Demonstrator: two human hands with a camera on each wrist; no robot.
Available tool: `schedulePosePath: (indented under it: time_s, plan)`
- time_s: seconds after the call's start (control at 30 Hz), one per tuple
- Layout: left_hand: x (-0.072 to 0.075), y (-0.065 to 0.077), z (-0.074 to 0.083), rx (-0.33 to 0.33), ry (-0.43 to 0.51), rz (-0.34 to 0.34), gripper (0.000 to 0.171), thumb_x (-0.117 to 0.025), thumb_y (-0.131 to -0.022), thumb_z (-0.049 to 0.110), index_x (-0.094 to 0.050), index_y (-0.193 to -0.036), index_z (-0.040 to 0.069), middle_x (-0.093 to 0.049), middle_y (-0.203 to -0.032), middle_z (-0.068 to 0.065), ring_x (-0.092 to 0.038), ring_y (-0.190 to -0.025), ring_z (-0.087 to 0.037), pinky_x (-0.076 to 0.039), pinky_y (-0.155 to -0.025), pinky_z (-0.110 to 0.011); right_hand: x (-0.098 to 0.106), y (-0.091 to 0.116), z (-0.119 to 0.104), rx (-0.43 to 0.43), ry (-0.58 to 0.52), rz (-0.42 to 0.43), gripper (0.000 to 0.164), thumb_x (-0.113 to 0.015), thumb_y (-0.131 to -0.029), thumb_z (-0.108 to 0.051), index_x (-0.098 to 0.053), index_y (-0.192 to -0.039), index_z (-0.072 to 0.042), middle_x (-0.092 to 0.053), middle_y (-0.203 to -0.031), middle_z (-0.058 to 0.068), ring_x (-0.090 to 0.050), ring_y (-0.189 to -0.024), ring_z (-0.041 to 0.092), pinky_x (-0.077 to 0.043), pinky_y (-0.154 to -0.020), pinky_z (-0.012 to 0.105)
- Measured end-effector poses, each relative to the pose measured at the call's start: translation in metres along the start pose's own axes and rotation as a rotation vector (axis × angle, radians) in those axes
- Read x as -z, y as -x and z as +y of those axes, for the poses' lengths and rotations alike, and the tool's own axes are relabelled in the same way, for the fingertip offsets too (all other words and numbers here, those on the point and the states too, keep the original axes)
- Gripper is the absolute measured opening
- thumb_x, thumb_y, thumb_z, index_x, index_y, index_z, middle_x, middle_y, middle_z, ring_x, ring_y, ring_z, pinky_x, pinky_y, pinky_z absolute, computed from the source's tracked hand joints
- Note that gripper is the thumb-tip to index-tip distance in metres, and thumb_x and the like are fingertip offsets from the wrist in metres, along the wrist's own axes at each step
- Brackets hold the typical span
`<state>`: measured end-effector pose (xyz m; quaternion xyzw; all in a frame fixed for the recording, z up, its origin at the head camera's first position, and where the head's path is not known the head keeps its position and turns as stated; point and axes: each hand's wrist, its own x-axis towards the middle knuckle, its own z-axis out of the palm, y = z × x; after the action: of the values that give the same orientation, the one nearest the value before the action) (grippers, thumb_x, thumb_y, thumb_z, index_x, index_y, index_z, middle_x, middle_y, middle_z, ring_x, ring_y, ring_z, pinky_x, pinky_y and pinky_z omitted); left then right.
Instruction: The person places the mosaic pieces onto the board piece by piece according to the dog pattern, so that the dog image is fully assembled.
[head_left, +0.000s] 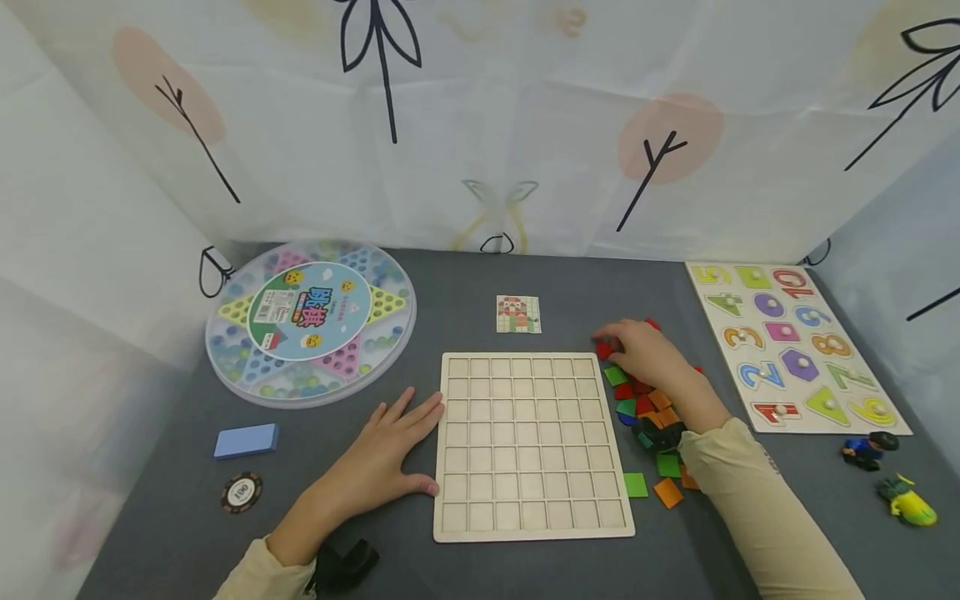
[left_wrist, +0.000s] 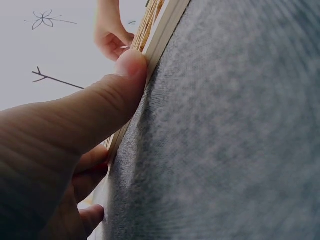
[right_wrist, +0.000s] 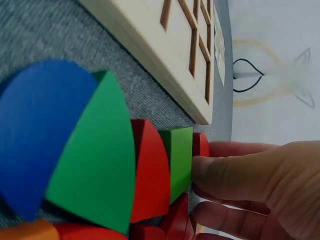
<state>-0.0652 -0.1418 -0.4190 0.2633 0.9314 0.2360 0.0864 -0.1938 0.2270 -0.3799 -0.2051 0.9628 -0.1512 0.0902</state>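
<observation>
A wooden grid board [head_left: 534, 447] lies flat on the table. My left hand [head_left: 386, 450] rests along its left edge, fingers spread, thumb touching the lower side; the left wrist view shows the thumb [left_wrist: 117, 82] pressed against the board's rim. Off the board's upper right corner, my right hand [head_left: 651, 354] pinches a small red block [right_wrist: 201, 145] between thumb and fingers, which partly cover it. Coloured blocks are heaped below that hand, among them a light green block [right_wrist: 181, 162], a dark green block [right_wrist: 97, 157] and a blue block [right_wrist: 42, 130].
Behind the board lies a small pattern card [head_left: 517, 314]. A round Chinese checkers set [head_left: 386, 354] and a number puzzle board [head_left: 765, 412] flank it. Also around are a blue block [head_left: 246, 441], a poker chip [head_left: 242, 492] and two small figures, one a pineapple toy [head_left: 911, 504].
</observation>
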Motion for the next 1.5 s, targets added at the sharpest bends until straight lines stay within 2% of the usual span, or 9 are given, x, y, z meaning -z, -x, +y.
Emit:
schedulePosePath:
  time_s: [0.1,0.3,0.57,0.67,0.8,0.93,1.07,1.27,1.5]
  plan:
    - [-0.001,0.000,-0.001,-0.007,0.001,0.007,0.099,-0.066,-0.062,0.056,-0.022,-0.142,0.018,-0.016,-0.148,0.005,-0.005,-0.136,-0.029,-0.009,-0.101,-0.059,0.000,0.000,-0.001,-0.018,0.031,0.026,0.027,-0.062,-0.079,-0.003,-0.063,-0.106,-0.004,-0.056,-0.077,0.006,-0.050,-0.065,0.018,-0.043,-0.057,0.031]
    - [0.000,0.000,-0.001,-0.027,0.012,0.010,0.099,-0.065,-0.063,0.056,-0.022,-0.142,0.017,-0.016,-0.148,0.004,-0.005,-0.136,-0.030,-0.009,-0.101,-0.059,-0.002,0.001,0.001,-0.092,0.119,0.064,0.024,-0.066,-0.078,-0.013,-0.065,-0.100,-0.004,-0.058,-0.096,0.011,-0.056,-0.081,0.025,-0.048,-0.067,0.040]
    - [-0.001,-0.001,-0.004,-0.042,0.016,0.025,0.100,-0.065,-0.062,0.057,-0.022,-0.142,0.017,-0.016,-0.148,0.004,-0.006,-0.136,-0.030,-0.008,-0.101,-0.059,-0.001,0.001,0.000,-0.059,0.086,0.110,0.024,-0.066,-0.079,-0.017,-0.065,-0.099,-0.005,-0.060,-0.092,0.010,-0.055,-0.074,0.021,-0.047,-0.061,0.036]
    - [-0.003,-0.001,-0.005,-0.042,0.026,0.022,0.100,-0.064,-0.062,0.058,-0.021,-0.142,0.018,-0.015,-0.148,0.005,-0.004,-0.136,-0.029,-0.007,-0.102,-0.059,0.001,0.000,-0.013,-0.029,0.023,0.138,0.025,-0.066,-0.080,-0.019,-0.064,-0.101,-0.008,-0.060,-0.092,0.008,-0.052,-0.071,0.018,-0.045,-0.059,0.033]
    - [-0.004,-0.001,-0.007,-0.036,0.050,0.026,0.100,-0.065,-0.062,0.058,-0.021,-0.142,0.018,-0.014,-0.148,0.006,-0.003,-0.136,-0.028,-0.005,-0.102,-0.058,0.000,-0.008,-0.046,0.067,-0.028,0.129,0.023,-0.067,-0.079,-0.020,-0.064,-0.100,-0.012,-0.061,-0.092,0.004,-0.053,-0.071,0.016,-0.044,-0.060,0.030]
    - [-0.005,0.000,-0.007,-0.034,0.058,0.031,0.100,-0.064,-0.062,0.059,-0.021,-0.142,0.019,-0.014,-0.148,0.007,-0.002,-0.136,-0.027,-0.004,-0.102,-0.058,-0.009,-0.020,-0.080,0.168,-0.004,0.079,0.020,-0.068,-0.078,-0.021,-0.066,-0.097,-0.015,-0.061,-0.092,-0.001,-0.057,-0.079,0.015,-0.046,-0.064,0.030]
    - [-0.006,0.000,-0.008,-0.037,0.059,0.037,0.100,-0.064,-0.062,0.059,-0.021,-0.142,0.020,-0.015,-0.148,0.007,-0.003,-0.136,-0.027,-0.005,-0.102,-0.058,-0.024,-0.033,-0.106,0.238,0.058,0.042,0.018,-0.069,-0.077,-0.024,-0.067,-0.094,-0.018,-0.060,-0.089,-0.004,-0.056,-0.076,0.011,-0.045,-0.062,0.026]
    - [-0.007,0.000,-0.008,-0.042,0.062,0.046,0.099,-0.064,-0.062,0.059,-0.022,-0.142,0.020,-0.016,-0.148,0.008,-0.003,-0.137,-0.026,-0.005,-0.102,-0.057,-0.042,-0.047,-0.126,0.284,0.119,0.054,0.016,-0.070,-0.076,-0.024,-0.069,-0.091,-0.020,-0.060,-0.087,-0.006,-0.055,-0.074,0.008,-0.045,-0.061,0.024]
    - [-0.006,0.001,-0.008,-0.032,0.056,0.049,0.099,-0.065,-0.061,0.059,-0.023,-0.142,0.019,-0.016,-0.148,0.008,-0.004,-0.137,-0.026,-0.005,-0.103,-0.057,-0.047,-0.053,-0.135,0.283,0.139,0.051,0.015,-0.070,-0.076,-0.024,-0.070,-0.090,-0.020,-0.058,-0.086,-0.006,-0.056,-0.072,0.008,-0.046,-0.061,0.024]
